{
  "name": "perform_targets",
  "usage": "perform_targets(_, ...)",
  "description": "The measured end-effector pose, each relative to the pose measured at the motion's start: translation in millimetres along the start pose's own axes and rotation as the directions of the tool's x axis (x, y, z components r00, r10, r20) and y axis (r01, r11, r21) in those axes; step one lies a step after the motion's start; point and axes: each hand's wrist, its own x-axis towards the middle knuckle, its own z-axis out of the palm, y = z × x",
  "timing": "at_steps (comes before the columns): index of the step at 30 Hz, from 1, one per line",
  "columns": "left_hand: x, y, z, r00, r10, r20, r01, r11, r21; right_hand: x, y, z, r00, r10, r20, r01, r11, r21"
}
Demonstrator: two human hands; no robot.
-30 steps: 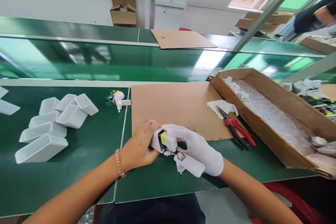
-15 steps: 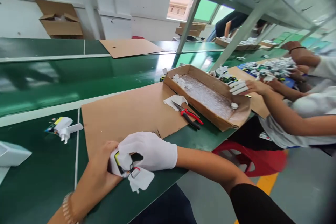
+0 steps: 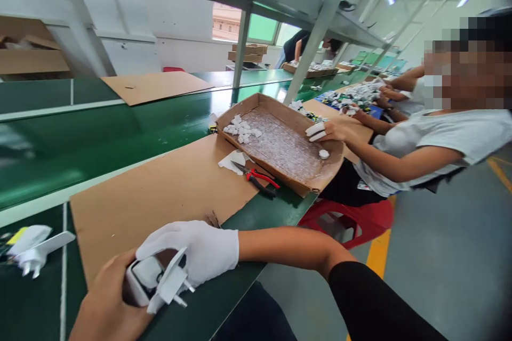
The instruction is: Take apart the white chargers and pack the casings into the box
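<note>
My left hand, bare, is wrapped around the left side of a white plastic adapter housing. Wires and a white inner block show in its open end. A white plug cover with two metal-looking pins tilts out beside that opening, its pins pointing down and right. My right hand, in a white glove, curls over the housing's far side; its fingertips touch the rim, and the plug cover hides part of the palm. Left of my hands lies another plug cover with a circuit board and yellow-taped part.
A cardboard sheet covers part of the green bench. Red-and-black pliers lie by a shallow cardboard tray holding small white pieces. A co-worker's hand with white finger covers reaches over the tray. A red stool stands at right.
The view has swung right, bringing the co-worker further into frame. The plug cover has turned upward, so its pins now show. The inner block sits deeper in the housing.
</note>
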Motion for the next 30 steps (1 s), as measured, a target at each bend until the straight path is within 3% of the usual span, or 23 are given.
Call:
perform_targets(4,0,25,-4.1,0.999,0.024,-0.044,-0.024,1.000,0.001,-6,7,14,0.996,0.054,-0.077,-0.050,0.997,0.057)
perform_targets(9,-1,25,-2.9,0.999,0.052,0.000,-0.051,0.995,-0.085,-3,4,15,0.993,0.115,-0.041,-0.110,0.989,0.101)
perform_targets(14,-1,38,2.4,0.976,-0.207,0.064,0.216,0.894,-0.393,-5,-5,13,0.984,0.144,-0.109,-0.122,0.976,0.182)
perform_targets(16,-1,46,3.8,0.963,-0.233,0.136,0.270,0.831,-0.487,-7,-6,13,0.969,0.190,-0.160,-0.158,0.969,0.192)
perform_targets(19,1,51,-0.2,0.953,-0.210,0.219,0.294,0.814,-0.501,-8,-5,11,0.980,0.156,-0.121,-0.147,0.986,0.081)
perform_targets(22,5,44,-12.8,0.941,-0.119,0.315,0.266,0.839,-0.475,-9,-2,8,0.989,0.140,-0.038,-0.143,0.985,-0.092)
perform_targets(25,12,28,-27.1,0.903,-0.065,0.425,0.311,0.781,-0.541,-10,4,10,0.992,0.128,0.004,-0.125,0.974,-0.189)
perform_targets(27,17,16,-32.8,0.915,-0.124,0.385,0.340,0.751,-0.566,-10,8,12,0.993,0.117,0.009,-0.112,0.971,-0.213)
perform_targets(30,23,3,-33.5,0.939,-0.264,0.222,0.345,0.756,-0.556,-8,7,12,0.985,0.169,0.025,-0.157,0.954,-0.256)
